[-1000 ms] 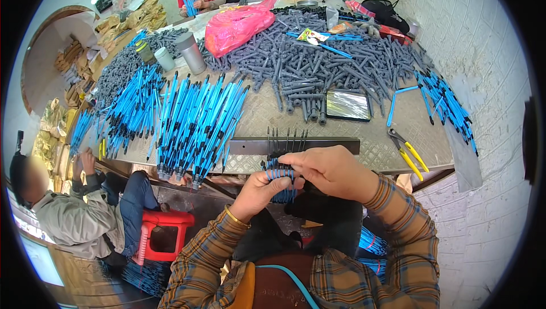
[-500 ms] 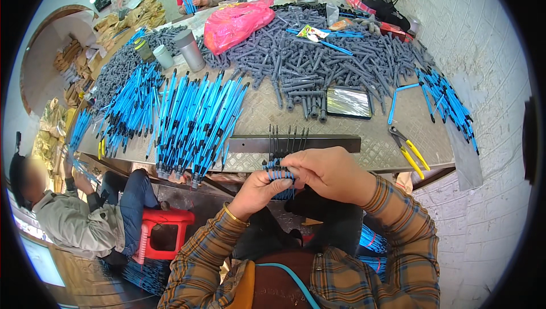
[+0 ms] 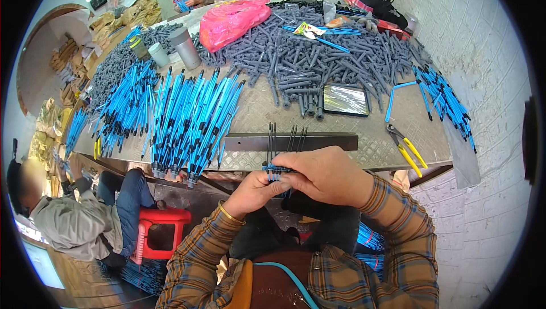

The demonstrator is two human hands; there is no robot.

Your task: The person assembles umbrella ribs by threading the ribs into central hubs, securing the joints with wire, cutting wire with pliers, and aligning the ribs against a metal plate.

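Note:
My left hand [image 3: 254, 191] and my right hand [image 3: 324, 173] meet at the near edge of the metal table [image 3: 369, 144]. Together they grip a small bundle of thin rods with blue ends [image 3: 278, 169]. The dark tips of the rods [image 3: 284, 138] stick up and lean over a long grey metal bar [image 3: 318, 140]. My right hand covers most of the bundle from above, while my left holds it from below. A gold bangle sits on my left wrist.
Rows of blue rods [image 3: 187, 121] lie left of my hands and a heap of grey parts [image 3: 318, 59] behind. A phone [image 3: 346, 100], yellow-handled pliers [image 3: 406, 150], more blue rods [image 3: 443, 96], a pink bag [image 3: 236, 18] and metal cups [image 3: 185, 47] are on the table. A seated person [image 3: 74, 218] works at lower left by a red stool [image 3: 162, 229]; others sit at the far end.
My hands stay at the table edge with the bundle; the fingers shift slightly around it. The seated person at lower left has moved a little.

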